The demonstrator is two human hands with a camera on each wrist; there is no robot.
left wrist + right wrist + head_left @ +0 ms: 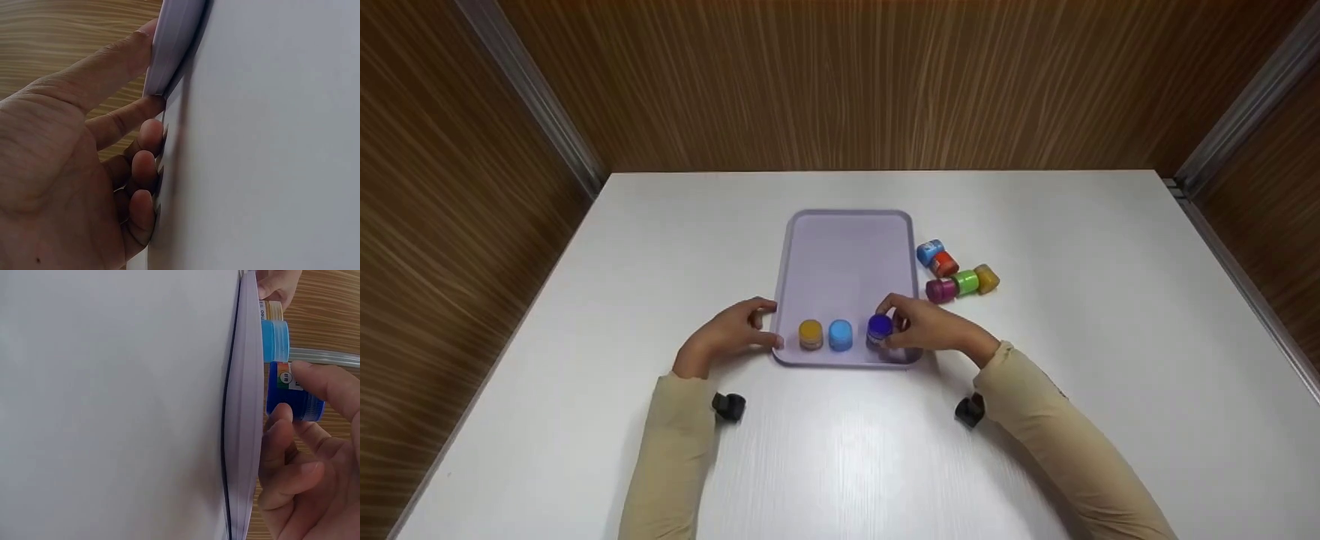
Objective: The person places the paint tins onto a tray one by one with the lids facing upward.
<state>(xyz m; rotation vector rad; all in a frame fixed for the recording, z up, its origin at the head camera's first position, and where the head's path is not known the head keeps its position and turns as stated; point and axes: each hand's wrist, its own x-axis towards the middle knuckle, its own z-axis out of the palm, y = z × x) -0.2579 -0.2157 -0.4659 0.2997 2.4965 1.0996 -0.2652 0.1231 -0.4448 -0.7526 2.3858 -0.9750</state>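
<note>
My right hand (924, 324) pinches a dark blue paint jar (879, 328) between thumb and fingers, over the near right part of a pale lilac tray (851, 247). In the right wrist view, the blue jar (287, 391) shows a label on its side. To its left on the tray stand a light blue jar (841, 336) and a yellow-orange jar (811, 334), both upright. At the tray's near left corner, my left hand (731, 330) touches the edge with thumb and index finger spread apart. In the left wrist view, its other fingers bend loosely beside the tray wall (174, 45).
Right of the tray, several jars lie close together: a blue jar (930, 251), a red jar (945, 263), a magenta jar (940, 290), a green jar (966, 282) and a yellow jar (987, 278). Wood-grain panels (840, 82) bound the white table (825, 450) behind and at the sides.
</note>
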